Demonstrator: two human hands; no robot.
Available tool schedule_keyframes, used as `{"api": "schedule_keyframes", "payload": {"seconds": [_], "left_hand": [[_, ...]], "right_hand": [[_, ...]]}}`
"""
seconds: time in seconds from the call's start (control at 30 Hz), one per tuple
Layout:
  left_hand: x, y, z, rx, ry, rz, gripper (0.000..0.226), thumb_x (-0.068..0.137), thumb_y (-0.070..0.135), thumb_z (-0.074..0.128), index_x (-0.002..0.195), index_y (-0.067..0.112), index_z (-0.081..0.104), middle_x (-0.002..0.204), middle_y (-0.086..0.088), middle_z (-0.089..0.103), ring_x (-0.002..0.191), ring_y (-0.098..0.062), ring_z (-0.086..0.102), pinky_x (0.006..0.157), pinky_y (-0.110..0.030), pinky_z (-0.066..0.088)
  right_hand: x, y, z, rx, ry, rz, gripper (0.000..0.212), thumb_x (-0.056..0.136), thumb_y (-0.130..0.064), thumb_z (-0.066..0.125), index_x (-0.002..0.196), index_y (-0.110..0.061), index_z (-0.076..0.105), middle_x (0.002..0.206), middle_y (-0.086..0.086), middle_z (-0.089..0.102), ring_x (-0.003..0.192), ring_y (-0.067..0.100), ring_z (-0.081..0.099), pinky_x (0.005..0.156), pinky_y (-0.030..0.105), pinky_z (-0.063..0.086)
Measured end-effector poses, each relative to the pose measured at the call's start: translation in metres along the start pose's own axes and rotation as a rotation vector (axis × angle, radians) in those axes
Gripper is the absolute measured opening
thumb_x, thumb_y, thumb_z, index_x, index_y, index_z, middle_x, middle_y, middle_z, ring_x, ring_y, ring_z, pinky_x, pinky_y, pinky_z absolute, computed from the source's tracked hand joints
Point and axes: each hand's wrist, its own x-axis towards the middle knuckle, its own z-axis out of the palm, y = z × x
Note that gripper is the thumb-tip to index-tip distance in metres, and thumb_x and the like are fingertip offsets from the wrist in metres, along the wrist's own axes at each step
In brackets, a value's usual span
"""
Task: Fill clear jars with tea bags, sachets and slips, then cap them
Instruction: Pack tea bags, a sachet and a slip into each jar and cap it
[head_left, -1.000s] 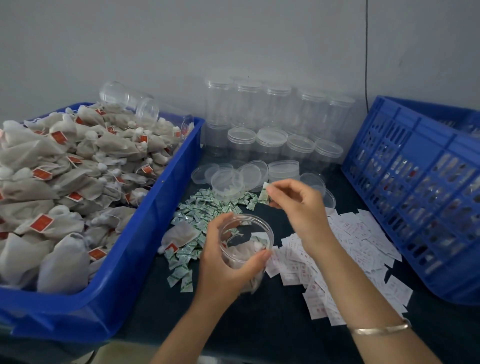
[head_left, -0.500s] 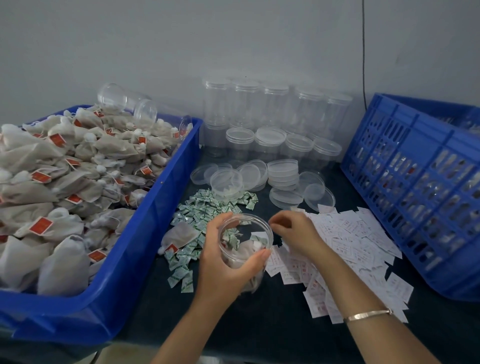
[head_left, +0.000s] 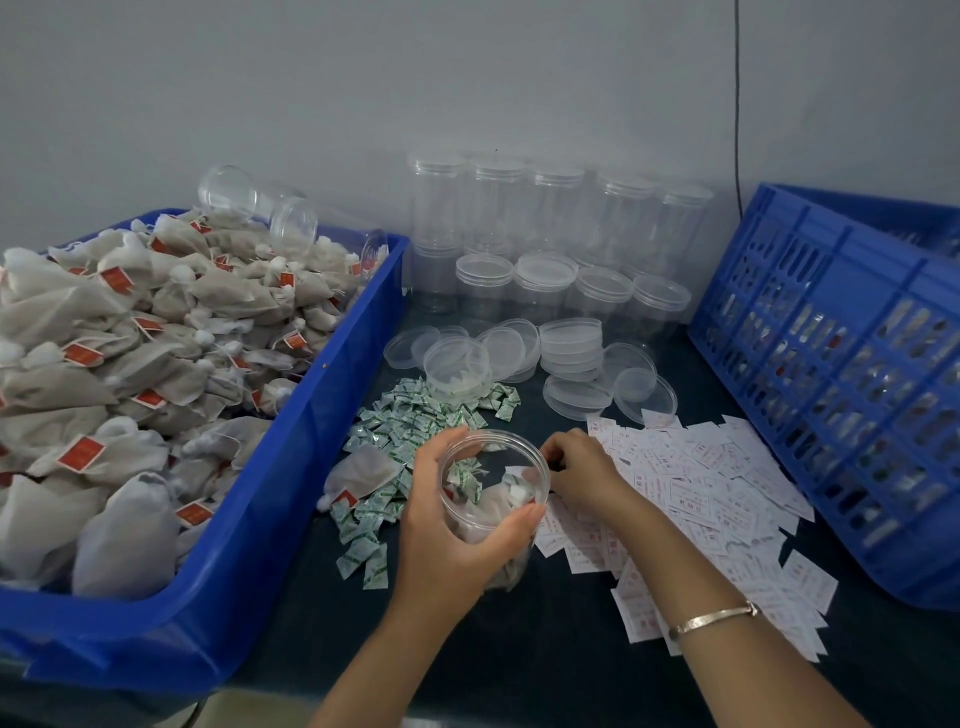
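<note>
My left fingers (head_left: 439, 449) are curling round the jar (head_left: 485, 499), thumb on the near side and the rest over the far rim. The left hand (head_left: 452, 540) is holding it tilted, with the mouth open toward me. A tea bag and a green sachet are showing inside. I judge the jar to be light, thin-walled and smooth, so I am taking it round the wall just under the rim and not squeezing hard.

Just right of those fingers, my right hand (head_left: 584, 475) is resting curled on the near edge of the slips (head_left: 701, 467). I cannot tell whether a slip is pinched. They look like thin paper, lying flat and overlapping, so sliding one free and nipping its edge seems best.

Beyond the fingers the sachets (head_left: 410, 415) are lying on the counter (head_left: 519, 649), with the lids (head_left: 571, 338) further out. Well left of them, tea bags (head_left: 104, 364) are filling the tub (head_left: 291, 483).
</note>
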Motion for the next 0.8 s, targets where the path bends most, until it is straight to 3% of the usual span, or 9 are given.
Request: {"api": "schedule_keyframes", "payload": {"seconds": [0.13,0.3,0.47,0.67,0.8], "left_hand": [[0.0,0.0,-0.001,0.001,-0.002,0.01,0.073,0.065,0.043,0.077,0.127,0.018,0.048,0.116,0.023,0.057,0.114,0.0,0.054,0.094,-0.006,0.038],[0.0,-0.001,0.0,0.002,-0.008,0.016,0.072,0.065,0.042,0.077,0.126,0.017,0.048,0.116,0.024,0.057,0.113,0.001,0.054,0.093,-0.006,0.038],[0.0,-0.002,-0.001,0.002,0.003,0.018,0.072,0.065,0.045,0.077,0.126,0.021,0.048,0.116,0.025,0.056,0.114,0.001,0.054,0.093,-0.005,0.037],[-0.001,-0.004,0.001,-0.015,0.01,0.008,0.071,0.065,0.044,0.078,0.125,0.025,0.047,0.118,0.024,0.057,0.116,0.0,0.053,0.095,-0.006,0.036],[-0.001,-0.004,0.001,-0.017,0.011,0.004,0.071,0.064,0.045,0.079,0.125,0.027,0.047,0.116,0.026,0.057,0.113,0.004,0.054,0.092,-0.003,0.037]], "right_hand": [[-0.006,-0.003,-0.006,0.165,0.02,0.02,0.021,0.088,-0.022,0.075,0.079,-0.022,0.057,0.086,-0.004,0.061,0.082,0.016,0.058,0.08,0.033,0.051],[-0.017,-0.01,-0.036,0.327,0.134,-0.008,0.014,0.088,-0.016,0.077,0.087,-0.023,0.064,0.088,0.0,0.067,0.083,0.013,0.062,0.066,0.017,0.046],[-0.035,-0.021,-0.063,0.341,0.195,-0.138,0.009,0.087,-0.014,0.077,0.085,-0.021,0.071,0.084,-0.006,0.07,0.082,0.01,0.065,0.071,0.012,0.048],[-0.071,-0.05,-0.083,0.836,0.229,-0.31,0.009,0.083,-0.007,0.079,0.086,-0.013,0.073,0.078,-0.004,0.075,0.071,0.005,0.069,0.067,0.013,0.053],[-0.087,-0.063,-0.076,0.717,0.079,-0.449,0.01,0.083,-0.009,0.079,0.084,-0.018,0.074,0.084,-0.003,0.074,0.08,0.014,0.069,0.076,0.02,0.055]]}}
